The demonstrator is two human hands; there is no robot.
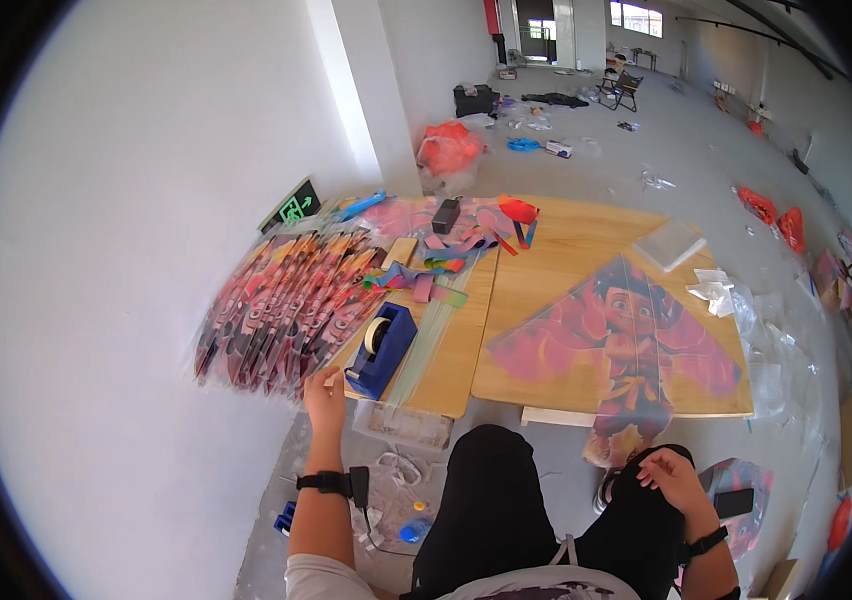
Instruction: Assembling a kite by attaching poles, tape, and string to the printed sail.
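My left hand (325, 397) reaches to the near left corner of the wooden table (556, 262), touching the near end of a stack of folded colourful kites (281, 305), right beside a blue tape dispenser (383, 347). Whether it grips anything I cannot tell. My right hand (673, 477) rests on my right knee, fingers loosely curled, holding nothing. An unfolded triangular kite (616, 345) with a cartoon figure lies flat on the table in front of me, its tail hanging over the near edge.
Coloured ribbon strips (461, 245) and a small black device (445, 215) lie at the table's far side. A clear plastic packet (669, 244) sits at the far right. Plastic bags (771, 330) pile up right of the table. An orange bag (449, 148) lies on the floor beyond.
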